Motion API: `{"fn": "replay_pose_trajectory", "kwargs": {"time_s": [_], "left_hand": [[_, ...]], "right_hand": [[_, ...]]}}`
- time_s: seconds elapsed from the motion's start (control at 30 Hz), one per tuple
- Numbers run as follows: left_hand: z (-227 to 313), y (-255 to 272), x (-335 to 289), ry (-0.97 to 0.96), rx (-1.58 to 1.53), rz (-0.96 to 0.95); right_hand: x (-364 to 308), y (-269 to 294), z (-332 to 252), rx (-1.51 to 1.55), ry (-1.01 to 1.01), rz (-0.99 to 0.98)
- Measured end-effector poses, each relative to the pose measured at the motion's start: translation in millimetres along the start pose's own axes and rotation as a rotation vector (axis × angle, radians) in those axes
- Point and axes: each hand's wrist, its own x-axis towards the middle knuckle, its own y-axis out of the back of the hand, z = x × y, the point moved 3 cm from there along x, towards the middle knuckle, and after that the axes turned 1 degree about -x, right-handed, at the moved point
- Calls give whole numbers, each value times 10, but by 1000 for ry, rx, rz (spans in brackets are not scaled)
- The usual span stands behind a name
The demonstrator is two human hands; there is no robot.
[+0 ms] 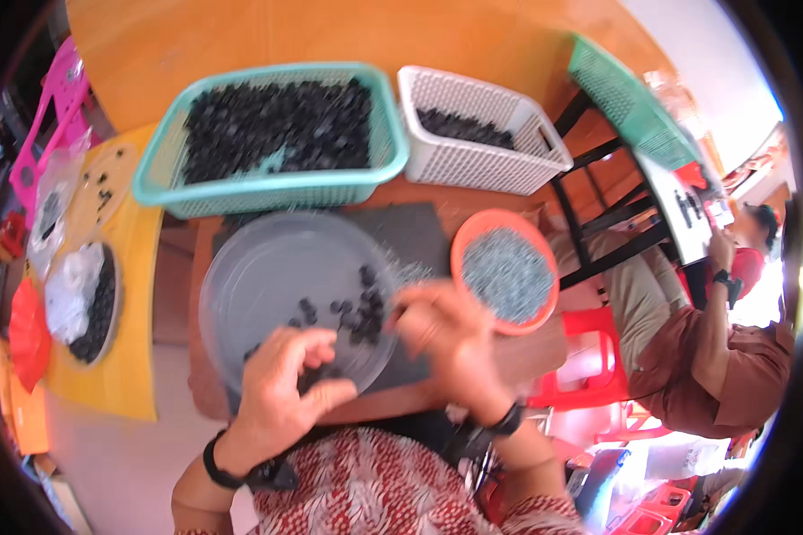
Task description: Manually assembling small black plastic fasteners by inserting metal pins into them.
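Observation:
A round grey translucent tray lies on a dark mat in front of me. Small black parts are scattered inside it, mostly toward its right side. Over the tray's near edge is my left hand, its fingers curled and its thumb held apart from them. Dark parts show in that gap, apparently lying below the hand. At the tray's right rim, my right hand is blurred by motion with its fingers bent; anything between them is not visible. Just beyond it stands an orange bowl of small silvery pieces.
Behind the tray stand a teal basket full of black parts and a white basket with fewer. A yellow table at left bears a bagged container of black parts. A person sits at right near red stools.

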Motion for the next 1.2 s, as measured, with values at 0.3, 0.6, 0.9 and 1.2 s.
{"fn": "replay_pose_trajectory", "kwargs": {"time_s": [0.3, 0.6, 0.9, 1.2], "left_hand": [[-294, 148, -11, 255, -83, 93], [-381, 179, 253, 1, 344, 30], [-512, -19, 332, -84, 644, -61], [-379, 38, 234, 180, 98, 37]], "right_hand": [[1798, 1471, 324, -628, 214, 422], [2108, 1490, 440, -1245, 617, 390], [518, 623, 266, -577, 326, 45], [-146, 385, 490, -796, 375, -12]]}}
